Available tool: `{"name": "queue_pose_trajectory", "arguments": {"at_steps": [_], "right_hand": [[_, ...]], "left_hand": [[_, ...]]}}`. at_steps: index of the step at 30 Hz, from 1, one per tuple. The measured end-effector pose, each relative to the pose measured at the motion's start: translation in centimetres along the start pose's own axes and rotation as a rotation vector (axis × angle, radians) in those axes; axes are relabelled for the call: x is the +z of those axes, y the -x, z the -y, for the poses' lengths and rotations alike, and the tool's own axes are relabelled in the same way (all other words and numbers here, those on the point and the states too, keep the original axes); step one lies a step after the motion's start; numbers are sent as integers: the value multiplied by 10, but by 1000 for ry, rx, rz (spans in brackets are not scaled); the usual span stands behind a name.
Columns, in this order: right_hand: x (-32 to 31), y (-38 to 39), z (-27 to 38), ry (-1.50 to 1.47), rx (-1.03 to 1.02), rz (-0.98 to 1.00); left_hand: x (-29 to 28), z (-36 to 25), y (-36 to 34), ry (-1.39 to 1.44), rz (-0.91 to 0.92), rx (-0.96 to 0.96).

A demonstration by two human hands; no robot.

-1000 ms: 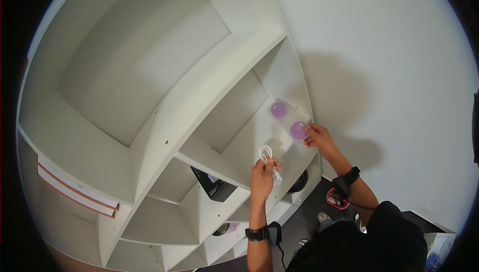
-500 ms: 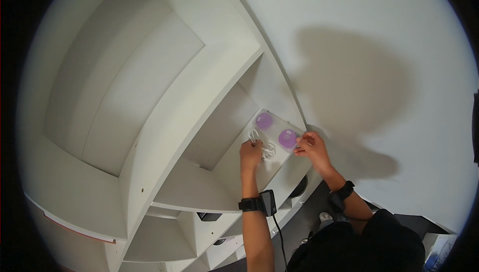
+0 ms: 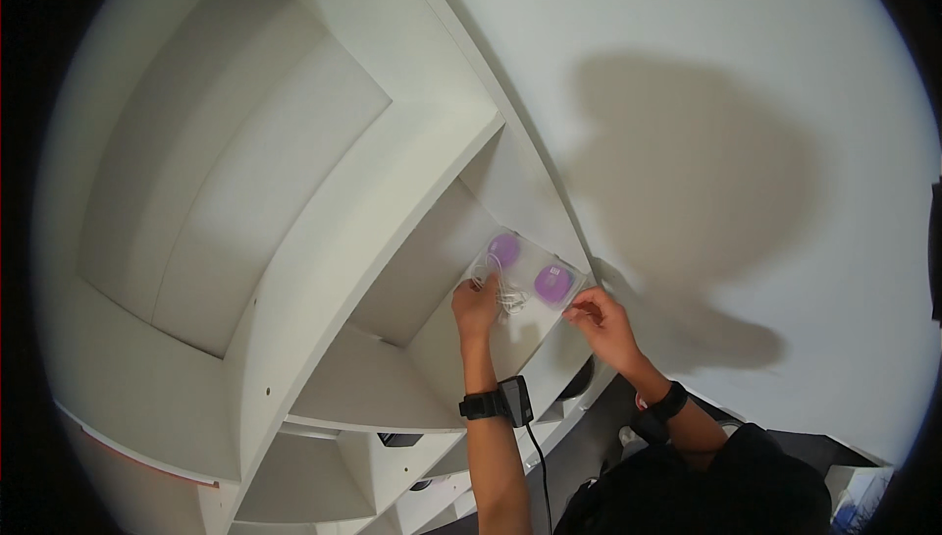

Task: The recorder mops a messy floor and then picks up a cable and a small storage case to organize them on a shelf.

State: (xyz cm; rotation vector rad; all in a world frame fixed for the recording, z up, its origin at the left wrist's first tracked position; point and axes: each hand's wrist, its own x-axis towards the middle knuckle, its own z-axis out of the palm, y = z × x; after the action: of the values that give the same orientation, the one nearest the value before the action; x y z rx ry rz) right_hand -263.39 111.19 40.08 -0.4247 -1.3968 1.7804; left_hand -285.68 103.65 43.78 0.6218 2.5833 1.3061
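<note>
A bundle of thin white cable hangs in loose loops from my left hand, whose thumb and fingers are pinched on it. Behind the loops lies a flat clear plastic box on the white shelf. Inside it are two round purple pieces, one towards the back and one by the right edge. My right hand has its fingers curled at the near right edge of the box, gripping it there. Its exact fingertip contact is small in view.
Open compartments of the white shelf unit stretch to the left and below. An upright side panel rises beside the box, next to a white wall. Dark objects sit in lower compartments. A cord hangs from my left wrist.
The view has shifted slightly. My left hand still holds the cable, its loops now nearer the back purple piece. My right hand's fingers have curled more and slid towards the box's near corner.
</note>
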Motion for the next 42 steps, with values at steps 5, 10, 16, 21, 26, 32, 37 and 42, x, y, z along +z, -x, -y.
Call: {"name": "queue_pose_trajectory", "arguments": {"at_steps": [5,10,16,21,26,32,37,42], "right_hand": [[11,0,7,150,-69,39],[12,-5,10,262,-60,57],[13,-13,25,395,-96,50],[19,-12,20,391,-23,119],[18,-2,12,209,29,176],[12,15,20,176,78,164],[27,52,18,151,84,187],[15,131,-4,198,221,255]], "left_hand": [[-14,4,9,-105,-38,81],[-25,-4,26,-225,-23,24],[-20,-24,38,40,49,41],[-11,-11,21,207,37,68],[-16,-11,22,43,-77,46],[-32,-43,68,-543,-142,69],[-45,-19,128,-414,-382,478],[-48,45,262,24,-61,649]]}}
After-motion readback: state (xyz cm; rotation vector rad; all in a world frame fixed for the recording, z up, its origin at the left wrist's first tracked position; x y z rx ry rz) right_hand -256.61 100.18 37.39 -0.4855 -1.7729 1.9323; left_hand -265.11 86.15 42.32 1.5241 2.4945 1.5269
